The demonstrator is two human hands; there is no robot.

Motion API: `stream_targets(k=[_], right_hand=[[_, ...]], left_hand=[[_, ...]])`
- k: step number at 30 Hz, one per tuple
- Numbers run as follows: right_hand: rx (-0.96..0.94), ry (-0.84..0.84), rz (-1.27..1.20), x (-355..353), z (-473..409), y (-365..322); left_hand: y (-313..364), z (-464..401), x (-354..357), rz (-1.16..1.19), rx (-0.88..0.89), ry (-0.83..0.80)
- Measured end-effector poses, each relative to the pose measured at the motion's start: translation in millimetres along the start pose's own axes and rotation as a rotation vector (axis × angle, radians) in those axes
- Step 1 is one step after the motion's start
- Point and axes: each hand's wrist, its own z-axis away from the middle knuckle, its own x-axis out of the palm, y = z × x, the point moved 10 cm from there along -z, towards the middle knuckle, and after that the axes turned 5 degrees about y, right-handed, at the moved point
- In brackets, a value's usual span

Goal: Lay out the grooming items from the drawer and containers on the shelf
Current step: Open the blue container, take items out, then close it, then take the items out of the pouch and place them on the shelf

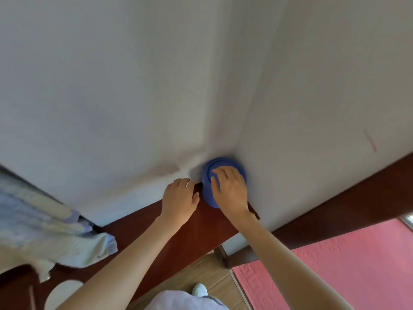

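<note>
1. A dark red-brown wooden shelf (178, 233) runs along a white wall (111, 86) and ends in the corner where that wall meets a second white wall (324, 97).
2. A round blue container (209, 193) stands at the far end of the shelf, pushed right into the corner, so walls close it in behind and on its right side.
3. The open room lies on the near side and to the left, where the bare shelf top stretches back toward the viewer.
4. The container is a low plastic tub with a circular lid (220, 165) bearing raised concentric rings; its side wall shows below the lid on the left.
5. The right hand (230, 189) lies over the lid, fingers curled down onto the top and thumb against the left side, gripping the container.
6. The left hand (180, 198) rests on the shelf just beside the container, to its left, fingers bent over the back edge by the wall; whether it holds anything cannot be told.
7. A crumpled pale blue and white cloth (55, 231) hangs over the left part of the shelf, well apart from the hands and blurred.
8. Below the shelf lie a wood-patterned floor (201, 274), a pink embossed mat (335, 276) and a white shoe (199, 289).
</note>
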Motion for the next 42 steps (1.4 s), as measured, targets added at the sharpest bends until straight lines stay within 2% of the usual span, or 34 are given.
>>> stream_targets(k=[6,17,23,36,42], right_hand=[[-0.112,-0.104,-0.154,32.6,49.1,-46.1],[-0.346,-0.425,-0.242,107.1,123.6,-134.4],[-0.454,-0.505,-0.290,109.5,160.8,-200.9],[-0.607,-0.489,-0.356,34.4,266.6,-366.2],[-0.677,-0.514,-0.377,12.7,300.1,-441.7]], left_hand=[[-53.0,71.3,-17.3,-0.044,-0.149,0.075],[-138.2,222.6,-23.1,-0.171,-0.551,0.012],[-175.5,297.1,-38.7,-0.108,-0.867,0.018],[-203.9,506.4,-140.3,-0.184,-0.926,0.133],[-220.2,559.2,-178.1,-0.199,-0.975,0.164]])
